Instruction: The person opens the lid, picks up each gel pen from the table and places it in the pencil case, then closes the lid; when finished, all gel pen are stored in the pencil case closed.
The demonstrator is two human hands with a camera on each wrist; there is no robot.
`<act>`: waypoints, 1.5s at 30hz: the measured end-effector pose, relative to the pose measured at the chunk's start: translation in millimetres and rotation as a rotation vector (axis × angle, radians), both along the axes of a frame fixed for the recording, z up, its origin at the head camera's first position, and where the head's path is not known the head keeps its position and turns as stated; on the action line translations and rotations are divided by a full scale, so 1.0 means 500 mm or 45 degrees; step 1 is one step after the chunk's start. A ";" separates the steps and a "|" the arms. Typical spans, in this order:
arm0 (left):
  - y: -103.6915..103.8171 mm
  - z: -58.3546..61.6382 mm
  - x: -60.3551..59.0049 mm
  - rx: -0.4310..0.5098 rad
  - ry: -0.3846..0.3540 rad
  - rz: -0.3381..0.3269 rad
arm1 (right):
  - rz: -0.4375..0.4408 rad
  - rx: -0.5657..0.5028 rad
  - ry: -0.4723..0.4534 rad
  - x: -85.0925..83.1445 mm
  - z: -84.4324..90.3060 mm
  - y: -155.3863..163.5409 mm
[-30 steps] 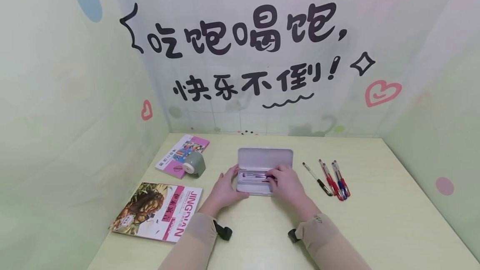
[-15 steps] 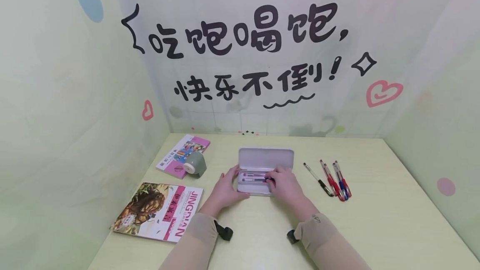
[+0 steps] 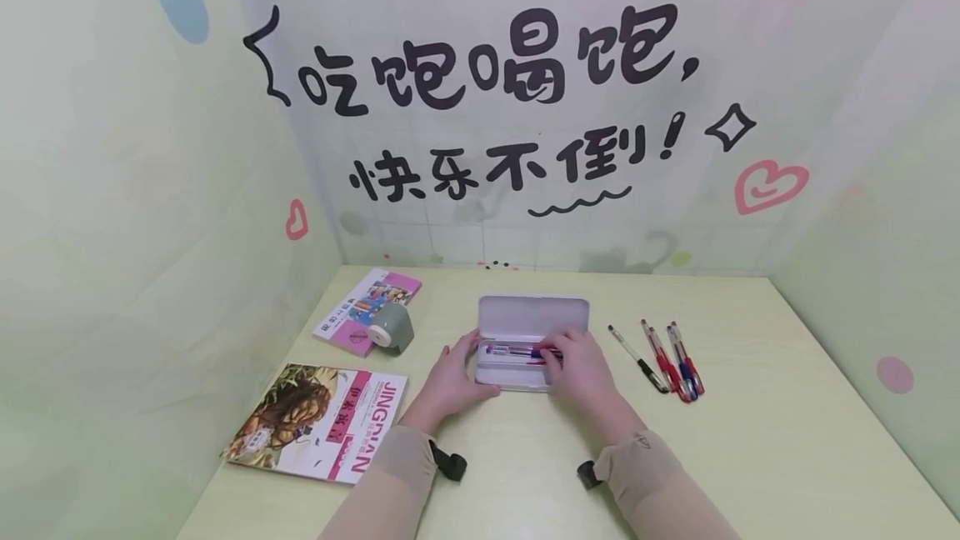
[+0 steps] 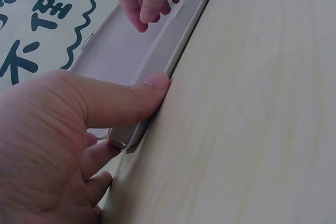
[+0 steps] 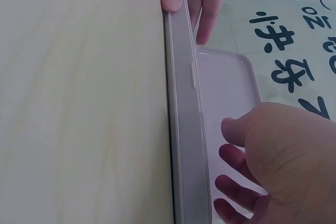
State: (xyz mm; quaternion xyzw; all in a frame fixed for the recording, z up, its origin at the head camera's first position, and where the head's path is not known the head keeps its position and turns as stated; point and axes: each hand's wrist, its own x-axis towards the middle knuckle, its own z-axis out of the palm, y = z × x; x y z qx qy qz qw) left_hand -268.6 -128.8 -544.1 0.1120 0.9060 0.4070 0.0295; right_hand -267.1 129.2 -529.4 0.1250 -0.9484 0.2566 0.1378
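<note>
Sliding rightward since a second ago, the right hand (image 3: 581,363) pinches a pen (image 3: 525,351) inside the open case (image 3: 517,377) at frame centre; the left hand (image 3: 450,377) grips the case's end.

The head view looks forward and down from above the table (image 3: 750,440), wide and distant, with the pencil case (image 3: 531,317) at frame centre. Both wrist views sit low at table level, very near, facing along the pencil case's front wall from opposite ends; all three share it.
</note>
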 end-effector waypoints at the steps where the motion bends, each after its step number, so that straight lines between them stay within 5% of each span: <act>1: 0.000 0.000 -0.001 0.000 0.004 0.000 | -0.015 -0.017 0.012 -0.001 0.000 0.005; 17: 0.003 -0.002 -0.001 -0.007 -0.006 0.001 | -0.395 -0.328 -0.046 0.015 -0.003 0.180; 32: 0.002 -0.002 -0.001 -0.014 -0.009 0.008 | -0.612 -0.331 -0.078 0.049 -0.006 0.298; 45: 0.001 -0.004 -0.003 -0.022 -0.014 0.004 | -0.709 -0.291 -0.153 0.059 -0.008 0.310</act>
